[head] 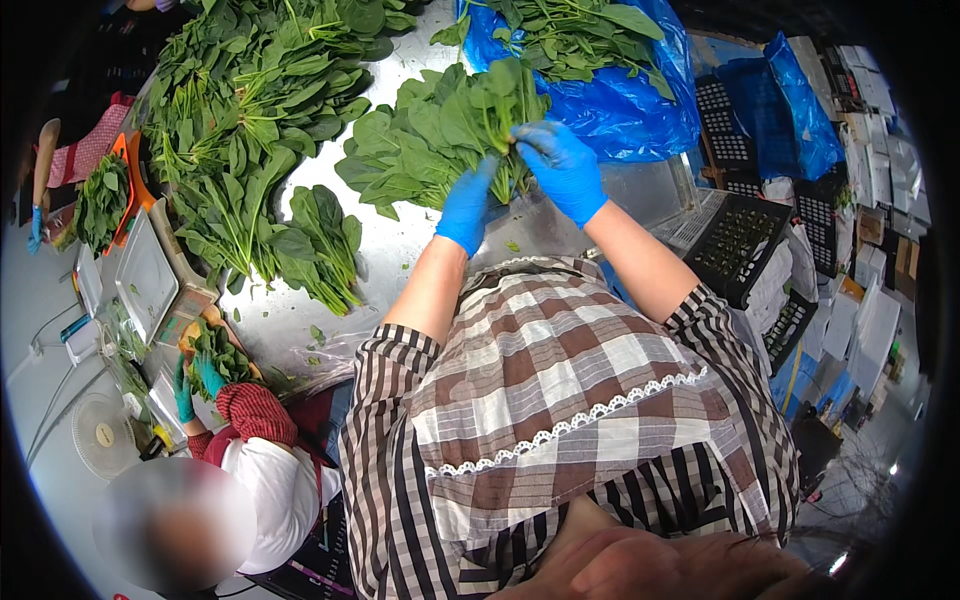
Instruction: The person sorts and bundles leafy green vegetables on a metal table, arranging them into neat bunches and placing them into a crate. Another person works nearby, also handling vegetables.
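Observation:
Both my hands wear blue gloves and are over a metal table (296, 341). My right hand (559, 161) has its fingertips closed on the root end of a small upright spinach plant (504, 101). My left hand (469, 202) is beside it, at the stems of a fanned-out pile of leafy spinach (412, 142); whether it grips any stems is hard to tell. Left of this pile lies a separate spinach bunch (319, 244), stems towards me. Beyond it, a large heap of spinach bunches (255, 97) covers the table's left part.
A blue plastic bag (622, 120) with more spinach stands at the back right. Black crates (739, 240) are at the right. At the lower left a co-worker with green gloves (195, 379) handles greens near a scale (146, 274). Another person's arm is at far left, by an orange holder (135, 187).

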The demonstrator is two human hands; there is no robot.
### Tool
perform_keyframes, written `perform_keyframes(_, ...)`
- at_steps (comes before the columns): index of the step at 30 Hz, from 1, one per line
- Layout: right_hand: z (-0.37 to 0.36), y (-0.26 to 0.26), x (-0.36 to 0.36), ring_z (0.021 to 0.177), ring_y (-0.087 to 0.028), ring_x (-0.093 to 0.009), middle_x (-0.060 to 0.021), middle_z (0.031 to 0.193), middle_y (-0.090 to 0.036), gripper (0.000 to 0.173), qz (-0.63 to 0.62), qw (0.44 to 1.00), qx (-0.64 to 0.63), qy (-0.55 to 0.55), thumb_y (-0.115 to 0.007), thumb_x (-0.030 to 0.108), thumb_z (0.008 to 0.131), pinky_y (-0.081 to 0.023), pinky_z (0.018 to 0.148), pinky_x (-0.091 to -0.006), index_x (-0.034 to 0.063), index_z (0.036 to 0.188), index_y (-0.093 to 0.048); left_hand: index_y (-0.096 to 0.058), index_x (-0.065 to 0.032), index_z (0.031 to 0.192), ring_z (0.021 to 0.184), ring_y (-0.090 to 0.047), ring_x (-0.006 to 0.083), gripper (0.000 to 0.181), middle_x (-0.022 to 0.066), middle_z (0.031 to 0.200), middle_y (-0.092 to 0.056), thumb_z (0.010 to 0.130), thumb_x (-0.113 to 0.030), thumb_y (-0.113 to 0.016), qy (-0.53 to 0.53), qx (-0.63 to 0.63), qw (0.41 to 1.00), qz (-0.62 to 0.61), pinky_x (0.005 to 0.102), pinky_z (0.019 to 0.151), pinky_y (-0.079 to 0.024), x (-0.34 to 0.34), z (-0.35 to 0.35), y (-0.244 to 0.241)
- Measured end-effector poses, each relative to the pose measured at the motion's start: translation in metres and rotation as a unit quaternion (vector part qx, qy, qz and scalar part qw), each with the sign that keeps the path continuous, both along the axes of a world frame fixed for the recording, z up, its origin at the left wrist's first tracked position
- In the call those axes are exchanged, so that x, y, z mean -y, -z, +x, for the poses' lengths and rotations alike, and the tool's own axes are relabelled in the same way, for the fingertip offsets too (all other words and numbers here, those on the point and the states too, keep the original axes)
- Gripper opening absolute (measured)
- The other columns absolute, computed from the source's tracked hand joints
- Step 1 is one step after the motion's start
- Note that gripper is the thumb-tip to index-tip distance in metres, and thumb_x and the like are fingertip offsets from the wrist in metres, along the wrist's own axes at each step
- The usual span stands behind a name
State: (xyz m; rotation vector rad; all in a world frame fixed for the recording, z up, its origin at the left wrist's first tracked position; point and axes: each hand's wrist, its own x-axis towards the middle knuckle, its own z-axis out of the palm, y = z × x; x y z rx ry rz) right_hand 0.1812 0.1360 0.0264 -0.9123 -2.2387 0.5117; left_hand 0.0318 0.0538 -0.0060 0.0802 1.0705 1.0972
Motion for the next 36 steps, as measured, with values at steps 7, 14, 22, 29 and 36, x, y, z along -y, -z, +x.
perform_keyframes(7, -0.023, -0.016, 0.009, 0.084, -0.062, -0.03, -0.0098, 0.098, -0.06, 0.043, -0.006, 0.971, 0.24, -0.004, -0.064, 0.015, 0.081, -0.052, 0.069, -0.038, 0.0271, 0.122, -0.061, -0.048, -0.0131, 0.129, 0.098, -0.061, 0.0269, 0.048, 0.0102, 0.115, -0.061, 0.098, -0.049, -0.043, 0.029, 0.043, 0.999, -0.017, 0.0514, 0.093, -0.045, -0.009, -0.009, 0.019)
perform_keyframes(14, -0.021, -0.007, 0.001, 0.087, -0.062, -0.032, -0.0126, 0.105, -0.059, 0.037, 0.037, 0.965, 0.237, -0.103, -0.061, 0.017, 0.083, -0.051, 0.071, -0.0417, 0.0265, 0.119, -0.061, -0.045, -0.0111, 0.132, 0.109, -0.058, 0.0289, 0.048, 0.0138, 0.13, -0.052, 0.097, -0.043, -0.048, 0.027, 0.133, 0.99, 0.038, 0.0495, 0.091, -0.048, -0.003, -0.017, 0.005)
perform_keyframes(22, -0.017, -0.013, 0.061, 0.103, -0.055, -0.03, -0.0089, 0.121, -0.055, 0.037, 0.093, 0.955, 0.191, -0.209, -0.064, 0.012, 0.072, -0.047, 0.082, -0.0414, 0.0171, 0.109, -0.063, -0.049, -0.0073, 0.129, 0.106, -0.059, 0.0296, 0.047, 0.0145, 0.119, -0.059, 0.092, -0.034, -0.06, -0.036, 0.181, 0.982, 0.039, 0.0424, 0.089, -0.053, 0.006, -0.019, 0.022)
perform_keyframes(29, 0.007, -0.002, 0.058, 0.064, -0.06, -0.019, -0.0089, 0.08, -0.063, 0.018, -0.313, 0.945, -0.058, 0.077, -0.073, 0.023, 0.08, -0.049, 0.06, -0.0309, 0.0087, 0.089, -0.066, -0.053, -0.0005, 0.123, 0.102, -0.061, 0.0333, 0.035, 0.0168, 0.112, -0.063, 0.092, -0.016, -0.057, -0.117, 0.245, 0.961, 0.048, 0.0466, 0.089, -0.051, 0.009, -0.015, 0.028)
perform_keyframes(36, -0.023, 0.018, 0.049, 0.067, -0.06, -0.014, -0.0081, 0.079, -0.065, 0.022, -0.475, 0.869, -0.123, 0.069, -0.073, 0.02, 0.081, -0.048, 0.061, -0.0265, 0.0022, 0.092, -0.065, -0.051, -0.0014, 0.125, 0.107, -0.059, 0.0319, 0.036, 0.0181, 0.118, -0.06, 0.093, -0.018, -0.054, -0.132, 0.295, 0.943, 0.074, 0.0455, 0.095, -0.049, 0.01, -0.012, 0.035)
